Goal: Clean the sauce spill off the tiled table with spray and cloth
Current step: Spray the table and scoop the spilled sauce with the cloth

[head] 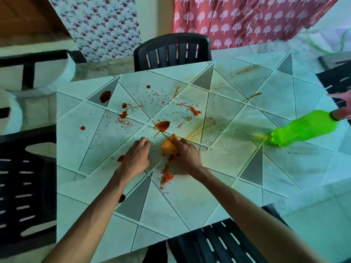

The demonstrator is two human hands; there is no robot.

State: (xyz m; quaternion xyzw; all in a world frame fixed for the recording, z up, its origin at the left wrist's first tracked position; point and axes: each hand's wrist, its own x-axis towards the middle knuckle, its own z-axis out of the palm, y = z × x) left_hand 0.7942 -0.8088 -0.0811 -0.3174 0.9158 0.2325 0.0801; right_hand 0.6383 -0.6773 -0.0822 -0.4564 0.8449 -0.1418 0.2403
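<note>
Head view: at frame centre, the right hand point(187, 156) grips a bunched orange cloth point(170, 146) on the tiled table point(171, 215), apparently to scrub red sauce point(162, 125) splashed above and left. The left hand point(136, 158), fingers curled and empty, braces alongside. A green spray bottle point(303, 128) waits far right.

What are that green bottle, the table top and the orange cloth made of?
Bottle: translucent glossy plastic, likely; light glows through it. Table top: glazed tile, by its grout lines and sheen. Cloth: soft fabric, probably; it bunches up.
</note>
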